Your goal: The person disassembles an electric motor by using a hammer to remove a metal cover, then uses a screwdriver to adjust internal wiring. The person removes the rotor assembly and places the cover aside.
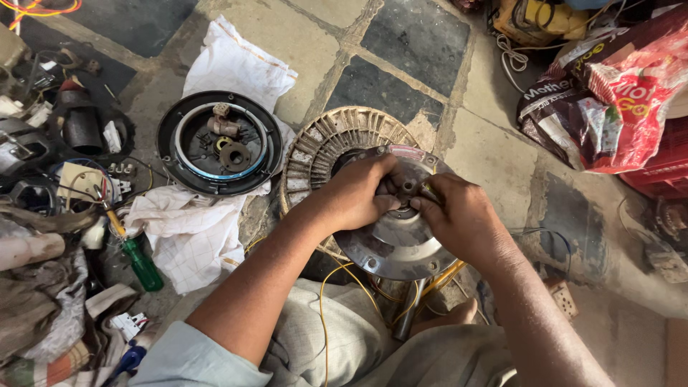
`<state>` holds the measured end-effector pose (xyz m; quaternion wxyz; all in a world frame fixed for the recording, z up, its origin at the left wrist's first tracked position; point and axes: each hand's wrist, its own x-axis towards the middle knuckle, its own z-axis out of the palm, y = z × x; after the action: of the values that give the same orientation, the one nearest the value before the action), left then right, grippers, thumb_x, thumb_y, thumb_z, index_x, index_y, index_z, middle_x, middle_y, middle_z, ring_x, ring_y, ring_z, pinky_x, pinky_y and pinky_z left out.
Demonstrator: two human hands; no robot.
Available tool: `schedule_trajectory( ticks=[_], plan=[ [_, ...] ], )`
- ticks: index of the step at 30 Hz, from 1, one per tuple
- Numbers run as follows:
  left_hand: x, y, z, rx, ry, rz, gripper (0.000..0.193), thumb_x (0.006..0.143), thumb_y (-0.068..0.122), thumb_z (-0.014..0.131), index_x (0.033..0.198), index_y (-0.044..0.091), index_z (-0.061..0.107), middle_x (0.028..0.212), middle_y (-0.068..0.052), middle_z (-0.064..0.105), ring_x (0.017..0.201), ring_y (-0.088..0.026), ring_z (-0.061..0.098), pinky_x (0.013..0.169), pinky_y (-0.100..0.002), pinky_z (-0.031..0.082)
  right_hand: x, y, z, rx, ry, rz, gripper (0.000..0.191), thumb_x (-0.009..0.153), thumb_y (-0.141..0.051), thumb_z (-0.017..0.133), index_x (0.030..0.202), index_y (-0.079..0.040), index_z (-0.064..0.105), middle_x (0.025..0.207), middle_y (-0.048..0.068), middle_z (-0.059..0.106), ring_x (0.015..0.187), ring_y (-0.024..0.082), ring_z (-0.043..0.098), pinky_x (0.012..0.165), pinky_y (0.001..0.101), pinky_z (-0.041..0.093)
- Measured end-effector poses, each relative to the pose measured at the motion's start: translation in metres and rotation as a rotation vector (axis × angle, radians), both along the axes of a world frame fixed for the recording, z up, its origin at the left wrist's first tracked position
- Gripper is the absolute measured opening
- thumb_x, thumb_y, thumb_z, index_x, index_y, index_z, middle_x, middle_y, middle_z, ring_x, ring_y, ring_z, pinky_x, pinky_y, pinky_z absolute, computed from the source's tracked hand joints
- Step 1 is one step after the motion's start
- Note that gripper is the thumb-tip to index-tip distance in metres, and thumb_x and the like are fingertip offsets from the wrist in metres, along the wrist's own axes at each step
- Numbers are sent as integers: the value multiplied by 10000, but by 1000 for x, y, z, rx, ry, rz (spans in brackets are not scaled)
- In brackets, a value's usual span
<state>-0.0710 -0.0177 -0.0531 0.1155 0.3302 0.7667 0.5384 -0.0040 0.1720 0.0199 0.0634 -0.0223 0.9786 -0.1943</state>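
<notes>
A worn stone-tiled floor [401, 43] of dark and pale slabs carries a crumpled white cloth [193, 229], a green-handled screwdriver [140, 261], a round ribbed metal motor housing [322, 147] and crumpled red plastic bags [609, 107].

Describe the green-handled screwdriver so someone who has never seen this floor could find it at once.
Start at the white cloth spread on the stone floor, left of the person's left hand. Off the cloth's lower left edge lies the screwdriver, its shaft pointing up-left toward a tangle of wires. Its translucent green handle with a yellow collar sets it apart from the dull metal parts around it.
</notes>
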Motion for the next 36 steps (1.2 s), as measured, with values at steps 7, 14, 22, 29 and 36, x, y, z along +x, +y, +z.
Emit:
schedule_trajectory(
  ticks=[7, 14, 22, 29, 36],
  plan=[
    [1, 1, 3, -59, -3, 16, 316, 800, 142, 818, 1021, 28, 623, 982, -158, 724, 984, -340, 708, 838, -428, 536, -2, -6, 0, -50, -77, -162, 250, 861, -177, 764, 1052, -23, 716, 830, 178, 734, 743, 300, 734, 712, 429, 547],
    [1, 3, -2, -32, 1, 15, 248, 810, 107, 794, 986, 43, 630, 969, -143, 725, 964, -331, 712, 821, -428, 538, 3, -11, -4, 27, 113, -64, 282, 811, -135, 778, 1061, -17, 720, 907, 203, 735, 825, 358, 724, 744, 438, 552],
    [0, 6, -7, -5, 51, 26, 280, 791, 106, 815, 986, 36, 626, 966, -156, 715, 966, -355, 698, 819, -437, 529, 2, -9, -7, -19, 46, -165, 305, 833, -182, 790, 1064, 2, 712, 894, 224, 728, 837, 387, 724, 766, 449, 557],
    [3, 5, -4, -39, 6, 30, 247, 809, 105, 795, 987, 48, 633, 988, -138, 718, 978, -321, 705, 845, -421, 536, 2, -15, -3, 44, 50, -186, 355, 817, -207, 814, 1082, 4, 708, 911, 223, 736, 857, 371, 726, 768, 447, 559],
    [4, 6, 1, -72, 1, 29, 251, 804, 99, 801, 976, 38, 628, 989, -144, 716, 994, -318, 700, 851, -423, 529, 0, -19, 0, -21, -34, -206, 287, 855, -182, 769, 1080, -15, 708, 862, 193, 744, 778, 312, 747, 740, 429, 560]
  ],
)
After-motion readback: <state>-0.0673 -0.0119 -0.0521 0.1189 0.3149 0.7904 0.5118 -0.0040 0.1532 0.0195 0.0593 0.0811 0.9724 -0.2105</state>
